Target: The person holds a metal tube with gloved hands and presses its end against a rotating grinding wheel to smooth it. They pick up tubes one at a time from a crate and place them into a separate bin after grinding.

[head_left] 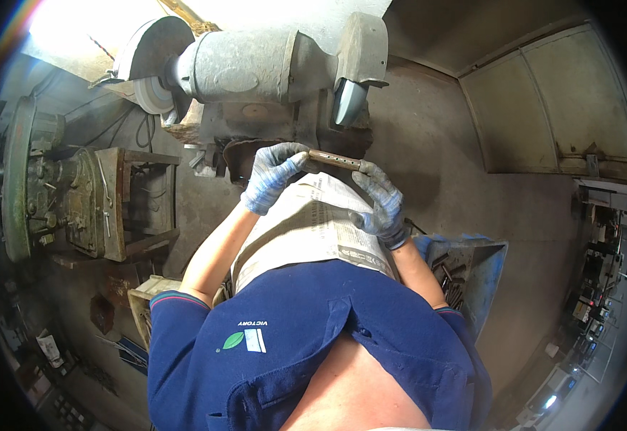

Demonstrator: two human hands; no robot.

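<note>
Between my hands is a short, brownish metal bar point(333, 159) with a row of small holes along its side. It lies nearly level, tilted slightly down to the right. My left hand point(274, 176), in a grey and blue work glove, pinches its left end. The gloved fingertips of my right hand point(379, 201) grip the right end. Just beyond the bar stands a grey bench grinder point(242, 68), with a pale wheel point(153, 95) at its left and another wheel point(349, 102) under the right guard. The bar is apart from both wheels.
A printed cloth point(313, 223) covers my lap. To my right sits a blue bin point(487, 266) holding several metal pieces, and to my left a pale crate point(141, 298). A heavy green machine point(48, 187) stands farther left. Large metal panels point(543, 100) line the far right.
</note>
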